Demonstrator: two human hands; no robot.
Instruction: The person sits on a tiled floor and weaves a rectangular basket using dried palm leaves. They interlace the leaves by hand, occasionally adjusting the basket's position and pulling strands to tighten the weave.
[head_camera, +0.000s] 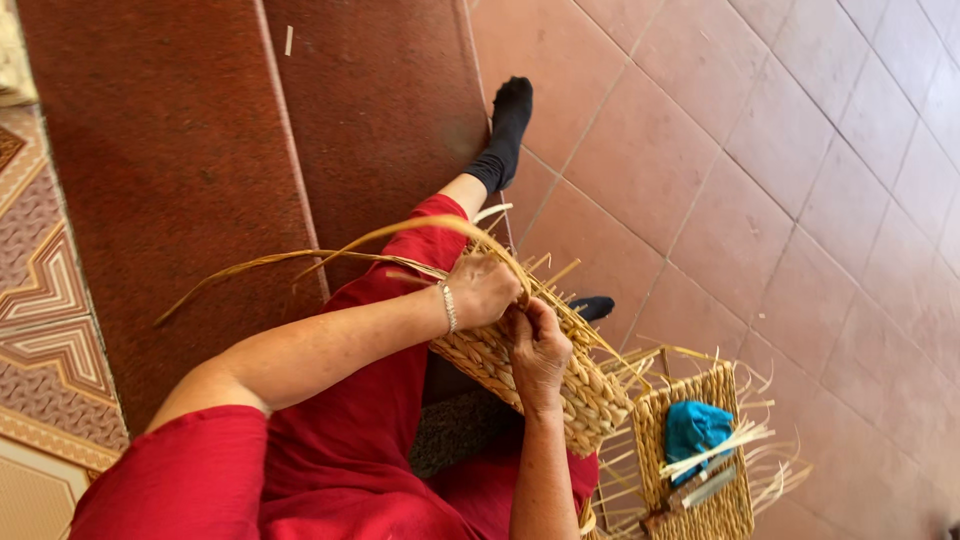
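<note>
Head view: a woven basket (545, 365) is held on the lap, its long axis running from 10 to 4 o'clock. Its rim is pinched by the left hand (483, 290) and right hand (540, 352), both grips clamped together; loose straw strands (300, 262) trail toward 9 o'clock.

Head camera looks steeply down (close) at lap.
</note>
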